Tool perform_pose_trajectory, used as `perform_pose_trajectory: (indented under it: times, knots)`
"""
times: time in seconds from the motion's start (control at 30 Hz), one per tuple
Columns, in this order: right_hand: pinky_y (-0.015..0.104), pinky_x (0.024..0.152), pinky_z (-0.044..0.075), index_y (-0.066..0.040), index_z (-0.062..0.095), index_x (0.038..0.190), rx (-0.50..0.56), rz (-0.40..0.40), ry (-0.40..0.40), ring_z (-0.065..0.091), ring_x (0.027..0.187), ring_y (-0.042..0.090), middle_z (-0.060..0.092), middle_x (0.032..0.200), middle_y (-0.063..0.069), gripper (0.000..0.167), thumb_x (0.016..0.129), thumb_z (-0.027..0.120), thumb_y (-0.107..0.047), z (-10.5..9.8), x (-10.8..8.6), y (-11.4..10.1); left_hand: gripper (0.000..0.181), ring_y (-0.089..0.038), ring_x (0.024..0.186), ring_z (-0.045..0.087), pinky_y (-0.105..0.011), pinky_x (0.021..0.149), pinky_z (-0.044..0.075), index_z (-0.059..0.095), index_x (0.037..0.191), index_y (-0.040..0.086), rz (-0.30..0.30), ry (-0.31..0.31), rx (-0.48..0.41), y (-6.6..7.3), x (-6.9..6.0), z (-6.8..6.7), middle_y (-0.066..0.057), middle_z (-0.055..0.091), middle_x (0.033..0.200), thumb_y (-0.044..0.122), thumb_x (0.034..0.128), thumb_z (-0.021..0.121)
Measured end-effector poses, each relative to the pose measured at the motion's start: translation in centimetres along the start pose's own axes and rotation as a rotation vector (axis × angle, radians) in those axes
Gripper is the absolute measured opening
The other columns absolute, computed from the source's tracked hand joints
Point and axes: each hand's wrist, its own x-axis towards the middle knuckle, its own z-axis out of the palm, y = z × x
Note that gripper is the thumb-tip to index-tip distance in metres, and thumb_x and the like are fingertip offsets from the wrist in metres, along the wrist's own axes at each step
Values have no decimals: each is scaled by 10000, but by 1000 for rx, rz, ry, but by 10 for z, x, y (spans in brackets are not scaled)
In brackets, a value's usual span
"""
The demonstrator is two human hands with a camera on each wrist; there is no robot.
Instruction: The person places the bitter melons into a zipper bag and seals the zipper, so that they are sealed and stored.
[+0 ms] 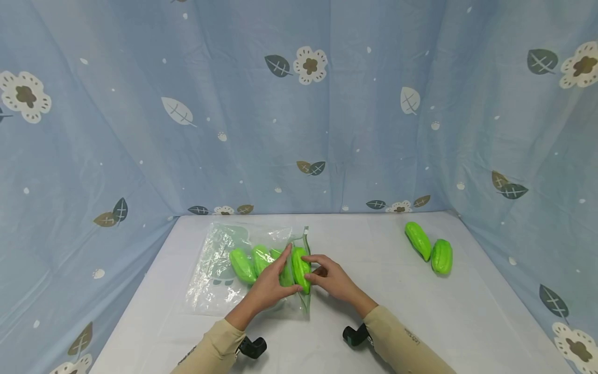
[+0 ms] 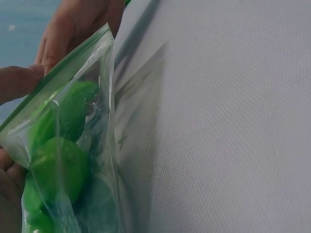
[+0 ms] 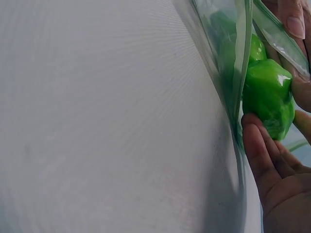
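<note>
1. Pinching a ribbed green fruit between thumb and curled fingers, the right hand I monitor holds it at the bag's mouth.
2. The left hand has thumb and forefinger spread wide, touching that clear bag; I cannot tell how firmly.
3. Inside the bag, I see further green fruits.
4. The bag lies on the white table.
5. Two loose fruits rest close together, far right.
6. A blue patterned curtain hangs behind.
</note>
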Motion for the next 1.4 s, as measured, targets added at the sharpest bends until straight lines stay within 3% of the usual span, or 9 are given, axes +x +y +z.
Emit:
perform_pose_trajectory:
  times: [0.27,0.53,0.93,1.4]
  knots:
    - [281,769,590,-179,582,1443,10,47,6,701,943,156,541,1450,104,495,976,710,-279,2,1,-4,1101,-399,1420,414,-557,1135,380,158,1648,139,2,-6,-10,1,0,0,-185,342,1606,308,823,868]
    - [275,752,594,-183,599,1429,8,40,14,700,939,153,569,1419,96,489,967,721,-289,6,6,-4,1095,-378,1434,401,-554,1138,379,161,1645,121,9,-8,3,2,1,0,-164,340,1614,290,826,868]
    - [274,741,556,-164,619,1413,-86,9,12,658,900,130,699,1137,52,484,964,721,-315,8,8,-3,1097,-391,1432,398,-564,1125,391,168,1644,121,12,-11,0,2,0,0,-178,334,1614,282,820,874]
    - [281,770,565,-139,616,1412,-107,13,10,672,948,153,688,1205,79,490,957,732,-280,9,8,-2,1092,-397,1429,399,-550,1124,398,161,1645,124,17,-20,-2,0,1,0,-172,304,1628,296,829,866]
